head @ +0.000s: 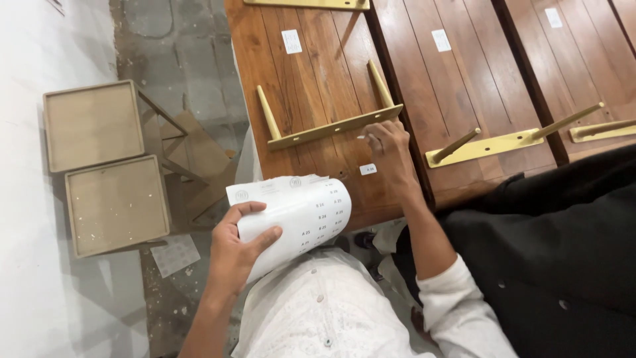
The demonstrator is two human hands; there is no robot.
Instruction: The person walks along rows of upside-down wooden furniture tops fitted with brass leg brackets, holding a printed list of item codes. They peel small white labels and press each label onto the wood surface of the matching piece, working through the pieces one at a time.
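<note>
My left hand [240,246] grips a curled white sheet of small labels [301,212], held above my lap. My right hand [391,154] reaches out over a brown wooden panel [311,73] and pinches a small white sticker [363,137] between its fingertips, just below a brass bracket with two tapered legs [331,126]. One small white label [368,169] is stuck on the wood near my right wrist. A larger white paper tag [291,41] sits higher up on the same panel.
More wooden panels [457,73] lie to the right, each with a brass leg bracket [487,144] and a white tag [441,40]. Two square beige stools [106,166] stand at the left on a rough floor. A dark cloth [550,245] covers the right foreground.
</note>
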